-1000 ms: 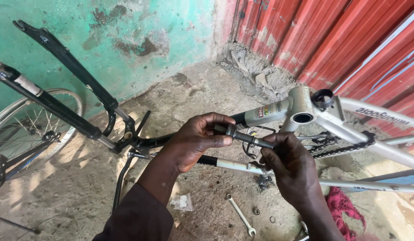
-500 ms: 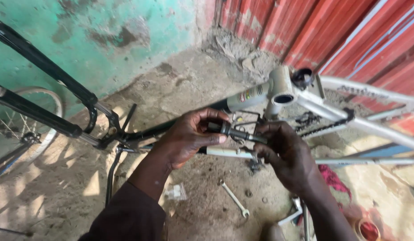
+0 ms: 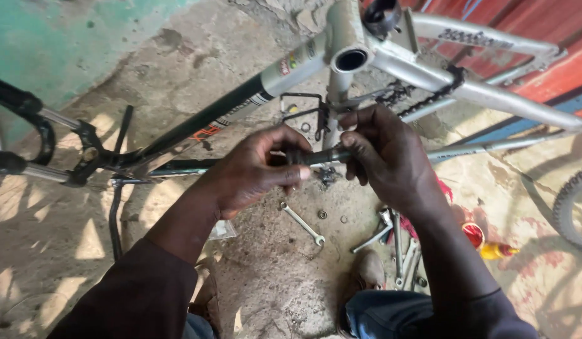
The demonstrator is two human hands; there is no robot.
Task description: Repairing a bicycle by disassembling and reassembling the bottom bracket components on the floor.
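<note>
At centre frame, just near of the upturned bicycle frame (image 3: 379,63), both hands meet on one dark spindle-like part (image 3: 319,156). Its long axis runs nearly level, left to right, tilting slightly up toward the right.

Left hand (image 3: 253,172): fingers curled closed around the left end of the part, thumb on top, index finger laid along the near side. The fat, dark left end sits inside this grip; most of it is hidden by the fingers.

Between the hands: only a short stretch of the part shows, dark grey and round, metal by the look of it. Cannot tell whether it is threaded.

Right hand (image 3: 388,157): fingertips pinched narrow on the right end, palm turned down. The part lies to the left of this hand and to the right of the left one; both are equally close and both touch it.

Far of the grip, the frame's open bottom-bracket shell (image 3: 352,60) faces the camera, with a chain (image 3: 422,100) draped to its right. Near, on the dirt floor: a combination spanner (image 3: 302,224), loose washers, more spanners (image 3: 397,242), a small red tin (image 3: 473,235) and a yellow bottle (image 3: 496,251) at right.
</note>
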